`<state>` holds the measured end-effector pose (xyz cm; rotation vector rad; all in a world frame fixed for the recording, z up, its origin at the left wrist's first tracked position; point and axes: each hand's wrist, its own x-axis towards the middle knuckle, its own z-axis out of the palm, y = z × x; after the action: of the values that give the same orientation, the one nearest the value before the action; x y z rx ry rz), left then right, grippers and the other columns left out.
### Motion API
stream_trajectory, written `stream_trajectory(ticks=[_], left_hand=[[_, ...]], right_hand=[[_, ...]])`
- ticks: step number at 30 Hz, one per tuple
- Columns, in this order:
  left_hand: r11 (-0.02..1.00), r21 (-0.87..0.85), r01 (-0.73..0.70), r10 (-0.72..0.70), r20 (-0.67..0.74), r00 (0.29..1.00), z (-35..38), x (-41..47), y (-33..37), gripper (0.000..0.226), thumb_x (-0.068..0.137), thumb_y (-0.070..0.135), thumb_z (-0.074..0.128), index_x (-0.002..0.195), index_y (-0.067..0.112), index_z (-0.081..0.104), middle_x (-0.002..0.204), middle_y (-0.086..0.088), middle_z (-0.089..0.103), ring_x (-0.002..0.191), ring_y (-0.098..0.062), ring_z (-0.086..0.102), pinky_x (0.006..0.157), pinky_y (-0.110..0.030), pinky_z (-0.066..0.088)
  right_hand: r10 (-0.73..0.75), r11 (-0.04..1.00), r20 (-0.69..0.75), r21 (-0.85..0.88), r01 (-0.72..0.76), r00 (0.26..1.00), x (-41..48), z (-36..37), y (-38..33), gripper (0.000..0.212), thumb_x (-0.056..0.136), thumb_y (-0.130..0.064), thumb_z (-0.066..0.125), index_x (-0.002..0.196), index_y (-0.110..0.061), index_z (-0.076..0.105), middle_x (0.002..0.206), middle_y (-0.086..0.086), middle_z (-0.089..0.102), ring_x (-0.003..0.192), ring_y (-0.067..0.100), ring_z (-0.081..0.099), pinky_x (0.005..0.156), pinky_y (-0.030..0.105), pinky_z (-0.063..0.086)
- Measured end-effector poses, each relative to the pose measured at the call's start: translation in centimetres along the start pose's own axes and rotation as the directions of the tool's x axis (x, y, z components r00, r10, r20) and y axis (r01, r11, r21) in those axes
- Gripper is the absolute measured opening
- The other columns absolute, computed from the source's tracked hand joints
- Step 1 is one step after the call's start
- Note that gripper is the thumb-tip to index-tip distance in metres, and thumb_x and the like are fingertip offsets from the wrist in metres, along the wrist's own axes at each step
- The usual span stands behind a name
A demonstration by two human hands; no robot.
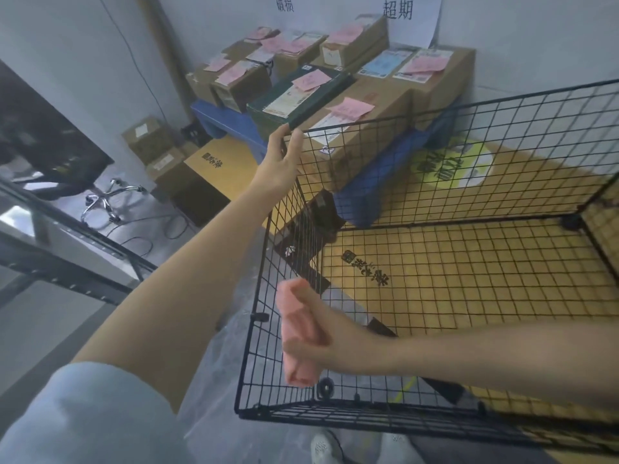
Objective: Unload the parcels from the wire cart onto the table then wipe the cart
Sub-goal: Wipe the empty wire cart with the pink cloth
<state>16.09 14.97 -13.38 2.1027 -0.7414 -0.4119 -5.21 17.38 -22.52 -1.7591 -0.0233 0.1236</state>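
The black wire cart (435, 115) fills the right half of the view, with yellow cardboard lining its floor and no parcels inside. My left hand (279, 155) grips the cart's far left top corner. My right hand (311, 343) is inside the cart at its left wall, closed around a folded pink cloth (296, 333) pressed against the mesh. Several cardboard parcels with pink notes (338, 85) sit stacked on a blue platform (227, 120) beyond the cart.
More boxes (157, 152) stand on the floor against the left wall. A chair base (107, 199) and cables lie on the grey floor at left, by a metal shelf frame (67, 242). My shoes (358, 447) show below the cart.
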Motion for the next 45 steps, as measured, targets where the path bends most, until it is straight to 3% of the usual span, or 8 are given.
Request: stream_trajectory(ticks=[9, 14, 23, 30, 32, 36, 40, 45], left_hand=[[1.0, 0.023, 0.0, 0.0, -0.001, 1.0, -0.3, -0.1, 0.2, 0.056, 0.102, 0.051, 0.016, 0.152, 0.024, 0.016, 0.156, 0.003, 0.024, 0.142, -0.015, 0.024, 0.1, -0.024, 0.018], [0.997, -0.057, 0.059, -0.06, -0.007, 0.998, -0.3, 0.2, -0.2, 0.064, 0.098, 0.059, 0.007, 0.154, 0.026, 0.007, 0.161, 0.005, 0.012, 0.146, -0.016, 0.014, 0.116, -0.037, 0.011], [0.97, -0.201, 0.137, -0.134, 0.029, 0.991, -0.2, 1.8, 0.3, 0.082, 0.092, 0.066, -0.002, 0.151, 0.014, 0.019, 0.151, -0.001, 0.031, 0.139, -0.018, 0.029, 0.117, -0.04, 0.018], [0.987, -0.143, 0.073, -0.07, 0.027, 0.997, -0.3, 2.1, 0.0, 0.082, 0.096, 0.058, -0.007, 0.122, 0.009, 0.053, 0.111, -0.009, 0.063, 0.095, -0.006, 0.06, 0.066, -0.012, 0.045], [0.977, -0.19, 0.092, -0.086, 0.04, 0.995, -0.1, 2.2, 0.0, 0.082, 0.097, 0.055, -0.006, 0.129, 0.004, 0.051, 0.117, -0.005, 0.062, 0.097, -0.003, 0.058, 0.077, -0.008, 0.042], [0.949, -0.226, 0.22, -0.213, 0.058, 0.975, -0.3, 1.6, 0.5, 0.116, 0.062, 0.094, 0.005, 0.149, 0.021, 0.029, 0.149, -0.008, 0.041, 0.137, -0.024, 0.037, 0.114, -0.044, 0.023], [0.963, -0.186, 0.196, -0.193, 0.036, 0.981, -0.2, 1.3, 1.0, 0.096, 0.076, 0.082, 0.0, 0.153, 0.027, 0.016, 0.157, -0.004, 0.026, 0.145, -0.026, 0.022, 0.117, -0.05, 0.013], [0.975, -0.14, 0.17, -0.162, 0.065, 0.985, 0.0, 1.3, 0.6, 0.109, 0.06, 0.091, 0.001, 0.152, 0.035, 0.013, 0.159, 0.002, 0.021, 0.145, -0.024, 0.019, 0.116, -0.054, 0.014]], right_hand=[[0.052, 0.999, 0.084, 0.008, -0.053, 0.995, -1.0, -0.7, 0.5, 0.067, 0.088, -0.032, 0.068, 0.136, -0.046, 0.025, 0.121, -0.003, 0.058, 0.103, 0.014, 0.062, 0.087, 0.037, 0.056], [0.066, 0.997, -0.184, 0.052, -0.058, 0.981, 0.6, -6.6, -1.6, 0.079, 0.089, -0.02, 0.065, 0.146, -0.039, 0.014, 0.116, -0.024, 0.043, 0.106, 0.008, 0.057, 0.082, 0.031, 0.058], [-0.094, 0.993, -0.521, -0.11, 0.043, 0.848, 9.3, -12.8, -5.6, 0.066, 0.089, 0.004, 0.048, 0.147, -0.018, 0.024, 0.122, -0.001, 0.047, 0.111, 0.008, 0.045, 0.099, 0.029, 0.039], [-0.084, 0.981, -0.475, -0.195, -0.012, 0.876, 11.7, -12.4, -6.1, 0.062, 0.09, -0.009, 0.05, 0.144, -0.031, 0.027, 0.117, 0.009, 0.061, 0.095, 0.023, 0.065, 0.072, 0.022, 0.053], [-0.061, 0.982, -0.468, -0.189, -0.032, 0.882, 11.0, -11.8, -5.8, 0.062, 0.092, -0.007, 0.05, 0.145, -0.028, 0.026, 0.096, 0.001, 0.062, 0.077, 0.009, 0.063, 0.059, 0.01, 0.047], [-0.062, 0.985, -0.413, -0.171, -0.011, 0.908, 8.3, -9.3, -4.8, 0.067, 0.091, -0.012, 0.055, 0.14, -0.043, 0.021, 0.084, 0.0, 0.066, 0.07, 0.007, 0.065, 0.061, 0.022, 0.051], [-0.075, 0.997, -0.223, -0.035, 0.069, 0.972, 4.6, -6.2, -4.8, 0.069, 0.093, -0.007, 0.056, 0.125, -0.057, 0.023, 0.089, -0.008, 0.063, 0.066, -0.003, 0.064, 0.053, 0.012, 0.049], [-0.056, 0.993, -0.071, -0.11, 0.048, 0.996, 1.4, -3.2, -4.1, 0.046, 0.092, -0.02, 0.063, 0.127, -0.035, 0.038, 0.105, -0.005, 0.062, 0.08, 0.008, 0.065, 0.066, 0.028, 0.058]])
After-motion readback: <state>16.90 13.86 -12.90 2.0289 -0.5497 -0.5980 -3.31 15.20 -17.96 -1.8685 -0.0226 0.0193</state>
